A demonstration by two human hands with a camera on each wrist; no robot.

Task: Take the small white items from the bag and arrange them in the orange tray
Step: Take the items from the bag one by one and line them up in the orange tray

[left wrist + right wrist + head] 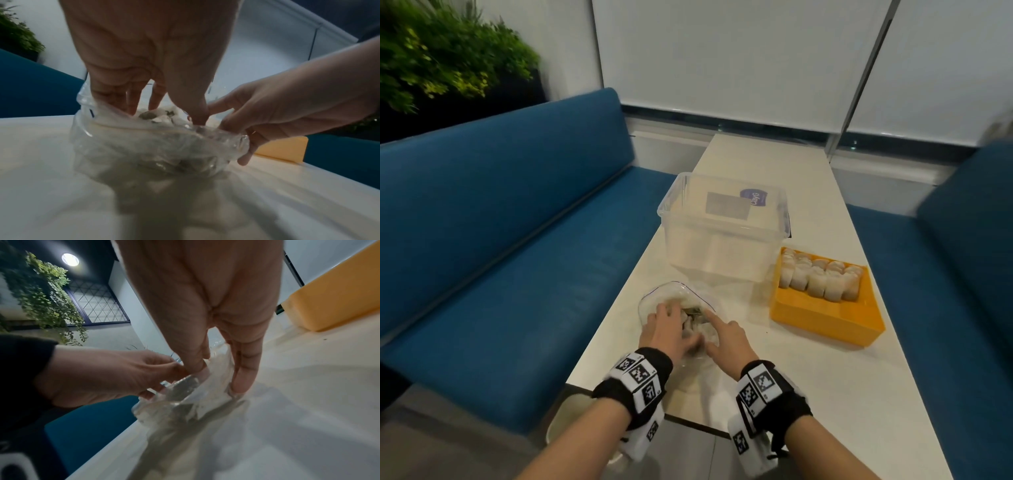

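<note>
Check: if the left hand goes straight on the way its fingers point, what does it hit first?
Most likely the white items in the bag: the left hand points down into its open mouth. Depth is unclear; it may already touch them.

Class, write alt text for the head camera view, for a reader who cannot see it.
Two hands work at a clear plastic bag of small white items on a white table: the left hand reaches inside while the right hand holds the bag's edge. To the right, an orange tray holds rows of white items, beside a clear plastic box.
</note>
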